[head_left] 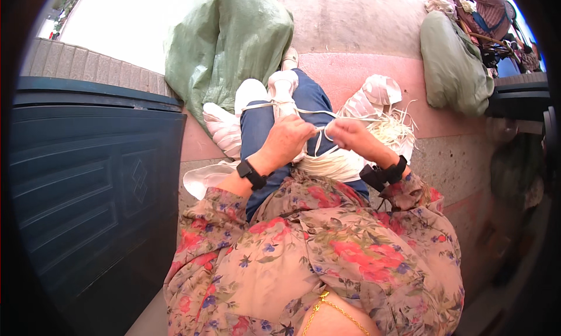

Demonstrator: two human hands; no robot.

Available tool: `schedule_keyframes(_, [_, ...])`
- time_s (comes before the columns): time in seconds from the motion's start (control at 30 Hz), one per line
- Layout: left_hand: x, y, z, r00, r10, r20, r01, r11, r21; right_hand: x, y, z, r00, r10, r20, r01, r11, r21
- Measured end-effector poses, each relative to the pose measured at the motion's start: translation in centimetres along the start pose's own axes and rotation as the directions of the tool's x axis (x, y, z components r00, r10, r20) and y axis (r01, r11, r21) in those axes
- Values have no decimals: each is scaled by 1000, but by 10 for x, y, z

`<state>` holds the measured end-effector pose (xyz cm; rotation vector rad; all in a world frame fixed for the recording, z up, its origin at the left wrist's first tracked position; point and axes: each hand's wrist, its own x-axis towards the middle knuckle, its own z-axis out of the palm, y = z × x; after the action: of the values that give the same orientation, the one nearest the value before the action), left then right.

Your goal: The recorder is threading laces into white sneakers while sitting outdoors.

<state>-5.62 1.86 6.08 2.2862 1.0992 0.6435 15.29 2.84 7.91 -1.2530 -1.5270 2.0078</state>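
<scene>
The left hand point(287, 138) and right hand point(349, 134) were closed, each pinching the pale cord point(317, 132) stretched between them over the lap. It looked light, limp and thin, best pinched near the knot. Beyond the grip it ran toward a white bundle point(283, 86) on the knee.

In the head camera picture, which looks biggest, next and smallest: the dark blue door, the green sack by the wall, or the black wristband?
1. Dark blue door, though it sits nearest the camera, which swells it.
2. Green sack, clearly smaller in the picture, but farther away.
3. Black wristband on the left hand, by far the smallest.
</scene>
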Motion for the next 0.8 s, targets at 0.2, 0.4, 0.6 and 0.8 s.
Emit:
schedule_keyframes(0.2, [36,97,-13,982,184,-26,-182,918,-353,24,20,-12,972,9,-234,133,799,586])
schedule_keyframes(0.4, [-5,9,-20,775,-611,-162,397,669,-629,48,2,26,975,-123,-185,163,961,223])
schedule_keyframes(0.6, [-15,7,-20,749,-650,-129,435,629,-644,63,-12,48,997,-71,-32,77,848,524])
schedule_keyframes(0.8, [-15,7,-22,701,-712,-42,507,539,-673,68,-13,50,998,-59,-24,63,854,516])
